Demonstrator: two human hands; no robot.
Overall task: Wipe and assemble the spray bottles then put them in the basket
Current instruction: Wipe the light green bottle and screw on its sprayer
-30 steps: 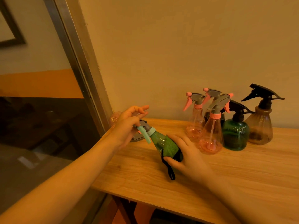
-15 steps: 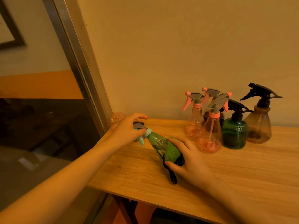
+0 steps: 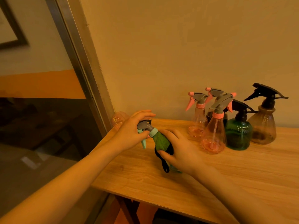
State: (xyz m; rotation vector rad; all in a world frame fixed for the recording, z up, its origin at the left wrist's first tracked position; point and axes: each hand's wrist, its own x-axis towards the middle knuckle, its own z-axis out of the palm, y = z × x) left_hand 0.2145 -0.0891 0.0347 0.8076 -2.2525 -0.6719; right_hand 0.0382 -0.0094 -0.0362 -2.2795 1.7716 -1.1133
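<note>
A green spray bottle (image 3: 149,131) with a grey and teal trigger head lies tilted over the wooden table (image 3: 242,172). My left hand (image 3: 131,133) grips its trigger head. My right hand (image 3: 179,152) holds a green cloth (image 3: 161,141) with a black loop wrapped round the bottle's body, which the cloth mostly hides. No basket is in view.
Several assembled spray bottles stand at the back by the wall: pink ones (image 3: 213,133), a dark green one (image 3: 238,135) and a brown one (image 3: 263,125). A clear pink bottle (image 3: 118,120) lies at the table's left corner beside a metal door frame (image 3: 84,75).
My left hand closed round the trigger head. My right hand slid the cloth up the bottle from its base toward the neck.
</note>
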